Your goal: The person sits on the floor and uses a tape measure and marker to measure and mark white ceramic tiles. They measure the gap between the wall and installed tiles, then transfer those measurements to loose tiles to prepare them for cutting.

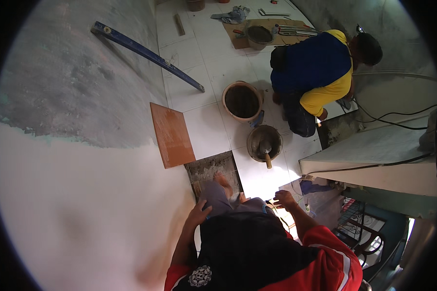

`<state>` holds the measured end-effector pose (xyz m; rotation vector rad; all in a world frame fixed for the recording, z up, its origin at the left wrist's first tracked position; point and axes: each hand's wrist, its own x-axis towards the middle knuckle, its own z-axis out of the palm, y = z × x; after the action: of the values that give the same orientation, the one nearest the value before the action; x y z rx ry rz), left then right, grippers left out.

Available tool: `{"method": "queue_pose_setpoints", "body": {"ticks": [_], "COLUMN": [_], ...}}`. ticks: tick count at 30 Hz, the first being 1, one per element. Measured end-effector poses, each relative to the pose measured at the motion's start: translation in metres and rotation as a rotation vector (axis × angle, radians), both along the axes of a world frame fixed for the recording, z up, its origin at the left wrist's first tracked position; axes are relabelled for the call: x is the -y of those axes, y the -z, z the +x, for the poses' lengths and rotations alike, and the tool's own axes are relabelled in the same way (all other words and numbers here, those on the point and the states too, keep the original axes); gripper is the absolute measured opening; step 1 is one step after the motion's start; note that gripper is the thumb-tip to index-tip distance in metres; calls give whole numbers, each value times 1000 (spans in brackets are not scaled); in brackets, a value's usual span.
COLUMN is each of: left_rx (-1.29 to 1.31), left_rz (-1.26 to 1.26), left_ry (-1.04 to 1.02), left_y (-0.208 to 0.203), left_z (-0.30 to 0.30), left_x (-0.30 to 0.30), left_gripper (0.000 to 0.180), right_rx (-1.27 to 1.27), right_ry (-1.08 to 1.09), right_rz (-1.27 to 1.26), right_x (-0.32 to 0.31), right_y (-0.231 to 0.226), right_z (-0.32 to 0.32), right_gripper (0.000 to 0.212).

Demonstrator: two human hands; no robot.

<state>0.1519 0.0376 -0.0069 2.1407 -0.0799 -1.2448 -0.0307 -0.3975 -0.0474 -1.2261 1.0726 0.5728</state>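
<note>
My left hand (198,214) rests by my left thigh, thumb apart from the fingers, with nothing in it. Beside my right thigh, my right hand (285,199) hangs with its fingers loosely bent and apart; I see nothing held. At my bare feet is an untiled patch (208,167) of rough grey mortar among white floor tiles (206,128). Ahead stands a bucket (251,151) with a trowel (268,161) in it, wooden handle toward me. Behind it is a larger bucket (225,104) of dark grey mortar (242,102). An orange-brown board (172,136) leans at the left wall.
A blue spirit level (148,56) slants from the left wall to the floor. A person (315,68) in a blue vest crouches at the right, hands low by the floor. Farther back, cardboard (238,39) bears another bucket (258,36) and tools. Cables (393,121) cross a white ledge (369,150).
</note>
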Motion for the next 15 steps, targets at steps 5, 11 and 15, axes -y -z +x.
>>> {"method": "queue_pose_setpoints", "body": {"ticks": [5,11,15], "left_rx": [-26,69,-70], "left_rz": [-54,-15,-92], "left_ry": [-60,-253,-351], "left_y": [-1,-43,-24], "left_z": [23,38,31], "left_x": [-30,-42,-49], "left_gripper": [71,67,64], "right_rx": [71,-14,871], "right_ry": [59,11,-1032], "right_rz": [-37,-166,-1049], "right_x": [-9,-18,19], "right_y": [-50,-83,-30], "right_z": [71,101,66], "right_gripper": [38,37,24]}}
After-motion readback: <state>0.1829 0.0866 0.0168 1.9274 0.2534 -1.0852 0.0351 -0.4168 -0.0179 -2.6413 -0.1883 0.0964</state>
